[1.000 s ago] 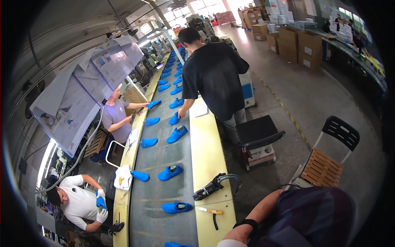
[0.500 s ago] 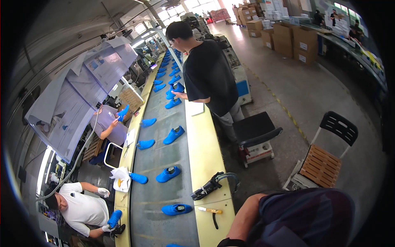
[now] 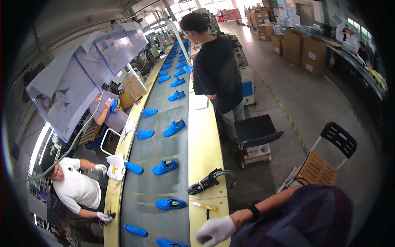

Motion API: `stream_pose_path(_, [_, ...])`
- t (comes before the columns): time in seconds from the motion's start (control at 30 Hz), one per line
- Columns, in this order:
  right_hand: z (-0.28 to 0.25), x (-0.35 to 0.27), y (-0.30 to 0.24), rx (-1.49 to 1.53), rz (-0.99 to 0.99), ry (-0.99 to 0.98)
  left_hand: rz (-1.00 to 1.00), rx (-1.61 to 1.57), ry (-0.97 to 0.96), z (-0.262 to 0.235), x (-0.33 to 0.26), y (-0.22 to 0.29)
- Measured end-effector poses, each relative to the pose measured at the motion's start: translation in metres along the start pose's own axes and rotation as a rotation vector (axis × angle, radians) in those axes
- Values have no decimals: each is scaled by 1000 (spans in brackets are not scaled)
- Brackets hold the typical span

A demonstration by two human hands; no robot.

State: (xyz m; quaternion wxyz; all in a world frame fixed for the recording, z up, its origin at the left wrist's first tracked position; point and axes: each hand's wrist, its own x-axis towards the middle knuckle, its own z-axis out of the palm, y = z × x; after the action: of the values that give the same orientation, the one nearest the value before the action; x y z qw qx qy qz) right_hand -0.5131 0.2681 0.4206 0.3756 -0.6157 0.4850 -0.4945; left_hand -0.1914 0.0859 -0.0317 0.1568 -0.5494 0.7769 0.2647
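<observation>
My right hand (image 3: 214, 231), in a white glove with a black band at the wrist, is over the near end of the yellow ledge. Its fingers are loosely bent and apart, partly cut off by the lower edge, and I see nothing in them. Just beyond it lies a yellow-handled knife (image 3: 204, 206) with a dark strap beside it. The nearest blue shoes on the grey conveyor belt (image 3: 142, 181) are one at the bottom edge (image 3: 169, 243), one left of it (image 3: 135, 230) and one farther up (image 3: 170, 203). My left hand is out of view.
A black tool with a hose (image 3: 205, 182) lies on the ledge. Across the belt, a white-shirted person (image 3: 76, 185) wears gloves; another holds a blue shoe (image 3: 114, 105). A person in black (image 3: 218, 74) stands by a black chair (image 3: 257, 129). A slatted chair (image 3: 317, 168) is at right.
My gloved right hand has come into view over the ledge. The shoes have travelled nearer along the belt. The white-shirted person's shoe has left their hand; the person in black has turned away.
</observation>
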Motion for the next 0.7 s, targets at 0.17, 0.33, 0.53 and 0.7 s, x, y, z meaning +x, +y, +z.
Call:
stream_pose_path(0.17, [15,-62,84,-368,396,-92,-8,-5,-16,23,1,-9])
stream_pose_path(0.33, [32,-86,98,-332,469,-182,-3,10,-37,41,2,-21])
stream_pose_path(0.53, [47,-74,128,-518,427,-151,-44,30,-28,48,9,-20])
stream_pose_path(0.7, [49,-66,127,-519,431,-209,-64,32,-38,48,12,-19])
